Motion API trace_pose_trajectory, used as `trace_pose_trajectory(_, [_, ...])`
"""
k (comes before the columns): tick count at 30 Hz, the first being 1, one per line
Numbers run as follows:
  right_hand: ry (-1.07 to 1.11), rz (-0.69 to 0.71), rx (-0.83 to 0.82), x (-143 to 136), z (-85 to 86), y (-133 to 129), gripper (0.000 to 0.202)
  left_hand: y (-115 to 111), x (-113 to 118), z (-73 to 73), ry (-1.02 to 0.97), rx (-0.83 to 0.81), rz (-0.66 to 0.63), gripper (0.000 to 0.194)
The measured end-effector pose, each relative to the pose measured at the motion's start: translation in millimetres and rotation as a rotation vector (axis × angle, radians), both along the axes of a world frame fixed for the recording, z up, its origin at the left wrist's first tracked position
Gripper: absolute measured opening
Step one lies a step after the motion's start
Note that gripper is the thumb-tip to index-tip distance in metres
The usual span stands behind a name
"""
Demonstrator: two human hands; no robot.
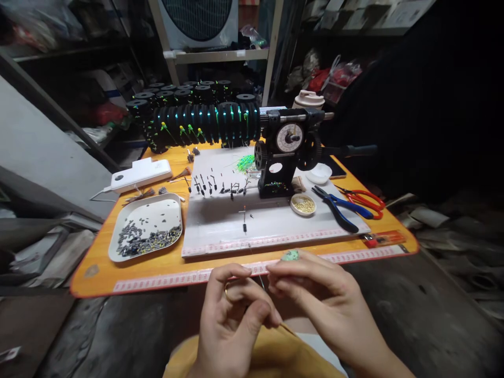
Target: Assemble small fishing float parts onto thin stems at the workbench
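Observation:
My left hand (236,315) is in front of the table's near edge, with a gold ring on one finger. Its fingers are curled, thumb and fingers pinched on something too small to make out. Close beside it on the right, my right hand (315,294) has its fingertips pressed together, with green tape on one fingertip. A thin thread (262,282) shows between the two hands. Beyond them lies a white board (220,231) with small black pieces (244,227) on it. A black winding machine (277,157) stands at its far side, bearing a row of black spools (205,123).
On the orange table (94,262) are a white tray (114,247) of small grey parts, a power strip (142,176), a dish (303,211) of gold beads, blue-handled pliers (340,207), red-handled scissors (366,199) and a ruler strip (165,279). Shelves stand behind.

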State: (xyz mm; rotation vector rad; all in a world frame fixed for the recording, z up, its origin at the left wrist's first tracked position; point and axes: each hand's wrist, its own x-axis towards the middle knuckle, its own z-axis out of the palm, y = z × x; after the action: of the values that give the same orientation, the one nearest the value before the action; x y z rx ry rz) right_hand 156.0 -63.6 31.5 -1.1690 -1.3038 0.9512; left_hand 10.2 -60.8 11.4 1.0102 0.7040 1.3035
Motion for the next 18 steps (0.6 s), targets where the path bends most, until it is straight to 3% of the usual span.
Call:
trace_pose_trajectory(2, [-0.025, -0.02, 0.021, -1.1, -0.9, 0.6, 0.016, -0.2, 0.2, 0.4, 0.004, -0.005, 0.006, 0.02])
trace_pose_trajectory(9, [0.285, -0.028, -0.146, -8.1, -4.1, -2.4, 0.004, -4.2, 0.1, 0.7, 0.013, -0.047, 0.008, 0.022])
trace_pose_trajectory(14, [0.355, -0.024, -0.112, -6.9, -5.8, -1.0, 0.01, -4.8, 1.0, 0.9, -0.018, -0.026, -0.009, 0.022])
trace_pose_trajectory(18, [0.431, 0.051, -0.18, -6.5, -7.2, -1.2, 0.009, -5.2, 1.5, 1.2, -0.034, -0.03, -0.004, 0.023])
